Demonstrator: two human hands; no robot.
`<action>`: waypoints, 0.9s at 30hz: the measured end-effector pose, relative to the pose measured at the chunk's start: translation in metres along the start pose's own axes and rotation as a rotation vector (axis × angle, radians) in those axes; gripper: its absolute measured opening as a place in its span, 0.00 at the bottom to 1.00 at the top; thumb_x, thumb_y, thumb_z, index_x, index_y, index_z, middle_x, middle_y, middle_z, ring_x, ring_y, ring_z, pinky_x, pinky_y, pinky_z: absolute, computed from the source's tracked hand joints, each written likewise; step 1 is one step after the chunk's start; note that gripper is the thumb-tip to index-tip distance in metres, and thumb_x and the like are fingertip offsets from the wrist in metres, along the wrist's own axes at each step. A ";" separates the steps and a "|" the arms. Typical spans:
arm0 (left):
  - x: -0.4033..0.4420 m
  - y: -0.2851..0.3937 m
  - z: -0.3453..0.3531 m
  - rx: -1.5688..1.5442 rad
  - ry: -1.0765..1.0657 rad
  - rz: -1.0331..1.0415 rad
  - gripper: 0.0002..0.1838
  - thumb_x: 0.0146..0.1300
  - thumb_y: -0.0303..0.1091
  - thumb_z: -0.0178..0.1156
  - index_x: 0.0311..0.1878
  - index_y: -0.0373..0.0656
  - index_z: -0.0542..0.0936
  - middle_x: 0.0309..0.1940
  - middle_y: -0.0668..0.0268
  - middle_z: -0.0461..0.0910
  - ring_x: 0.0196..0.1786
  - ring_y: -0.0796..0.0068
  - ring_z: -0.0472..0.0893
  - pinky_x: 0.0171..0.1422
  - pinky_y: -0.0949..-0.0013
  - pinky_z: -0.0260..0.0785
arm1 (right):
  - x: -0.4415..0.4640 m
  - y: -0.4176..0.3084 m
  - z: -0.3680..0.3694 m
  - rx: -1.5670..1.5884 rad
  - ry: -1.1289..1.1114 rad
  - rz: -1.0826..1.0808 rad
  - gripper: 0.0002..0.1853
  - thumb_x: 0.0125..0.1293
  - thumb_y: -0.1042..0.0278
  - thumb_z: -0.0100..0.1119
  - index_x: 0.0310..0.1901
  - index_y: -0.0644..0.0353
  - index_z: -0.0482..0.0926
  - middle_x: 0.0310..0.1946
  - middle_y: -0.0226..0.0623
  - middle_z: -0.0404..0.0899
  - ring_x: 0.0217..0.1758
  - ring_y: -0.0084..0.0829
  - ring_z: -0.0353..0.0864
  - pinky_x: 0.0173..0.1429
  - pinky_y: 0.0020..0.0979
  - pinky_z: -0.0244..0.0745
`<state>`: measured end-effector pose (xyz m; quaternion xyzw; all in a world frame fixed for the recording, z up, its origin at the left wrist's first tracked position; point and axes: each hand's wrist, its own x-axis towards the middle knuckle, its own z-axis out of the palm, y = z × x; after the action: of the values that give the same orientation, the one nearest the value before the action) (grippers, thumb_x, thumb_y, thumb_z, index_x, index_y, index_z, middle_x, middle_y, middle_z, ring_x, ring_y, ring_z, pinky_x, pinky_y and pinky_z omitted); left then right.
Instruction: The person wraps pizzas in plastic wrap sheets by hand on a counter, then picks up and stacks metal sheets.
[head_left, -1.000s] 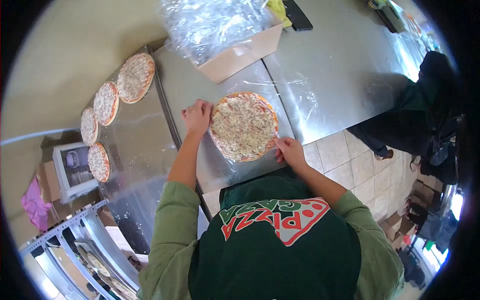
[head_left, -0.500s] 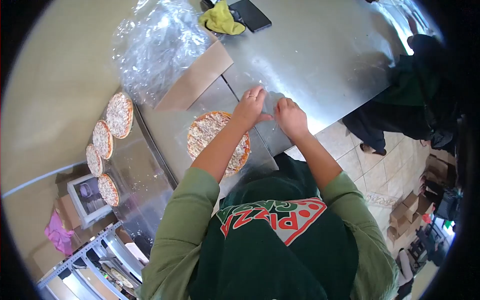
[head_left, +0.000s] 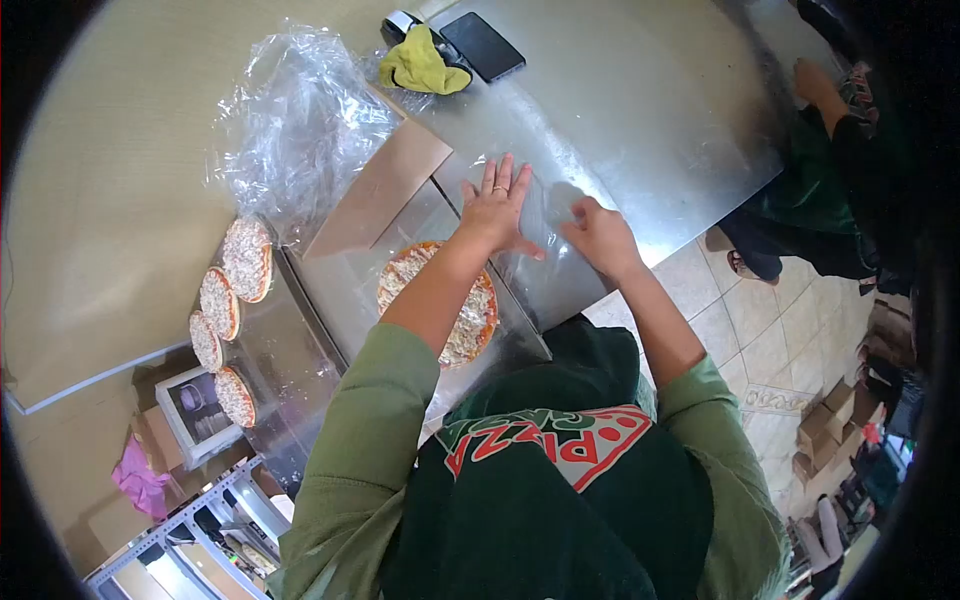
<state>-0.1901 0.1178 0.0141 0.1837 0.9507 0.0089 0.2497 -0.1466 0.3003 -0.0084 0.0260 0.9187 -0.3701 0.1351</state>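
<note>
My left hand [head_left: 495,215] lies flat with its fingers spread on clear plastic film [head_left: 535,215] over the steel table. My right hand [head_left: 605,238] is beside it to the right, fingers curled in toward the film. What its fingertips hold, if anything, I cannot make out. Under my left forearm is a cheese-topped pizza [head_left: 470,318], partly hidden by the arm. The clear film seems to reach around it.
A cardboard box [head_left: 385,185] heaped with clear plastic bags [head_left: 310,120] stands beyond the pizza. Several more pizzas [head_left: 247,258] lie at the left. A yellow cloth [head_left: 425,65] and a phone [head_left: 483,46] are at the back. Another person [head_left: 825,190] stands at the right.
My left hand has gone from bent fingers on the film to flat and spread. My right hand has moved slightly away to the right. The view has shifted a little.
</note>
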 end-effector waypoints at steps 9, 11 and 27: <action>0.015 -0.015 -0.020 -0.310 0.040 -0.142 0.53 0.41 0.68 0.60 0.69 0.59 0.49 0.71 0.60 0.33 0.73 0.58 0.35 0.66 0.36 0.36 | -0.004 0.010 -0.007 0.025 0.174 -0.081 0.09 0.55 0.71 0.52 0.36 0.62 0.79 0.31 0.50 0.76 0.33 0.47 0.77 0.39 0.36 0.73; 0.009 -0.030 -0.026 -0.250 0.516 -0.030 0.45 0.49 0.60 0.58 0.68 0.54 0.53 0.70 0.56 0.42 0.71 0.57 0.43 0.66 0.40 0.42 | -0.022 -0.037 -0.018 0.139 0.256 -0.188 0.08 0.56 0.74 0.51 0.36 0.62 0.79 0.31 0.48 0.75 0.32 0.45 0.76 0.39 0.35 0.73; -0.164 -0.108 0.107 -0.189 0.586 0.069 0.32 0.60 0.52 0.50 0.64 0.46 0.60 0.67 0.61 0.54 0.69 0.59 0.52 0.70 0.50 0.41 | -0.140 -0.102 0.160 -0.285 -0.273 -0.984 0.14 0.53 0.68 0.51 0.41 0.63 0.72 0.34 0.41 0.73 0.43 0.40 0.75 0.38 0.35 0.74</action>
<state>-0.0438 -0.0490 -0.0137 0.1813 0.9704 0.1585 -0.0193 0.0101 0.1233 -0.0125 -0.4751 0.8377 -0.2611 0.0662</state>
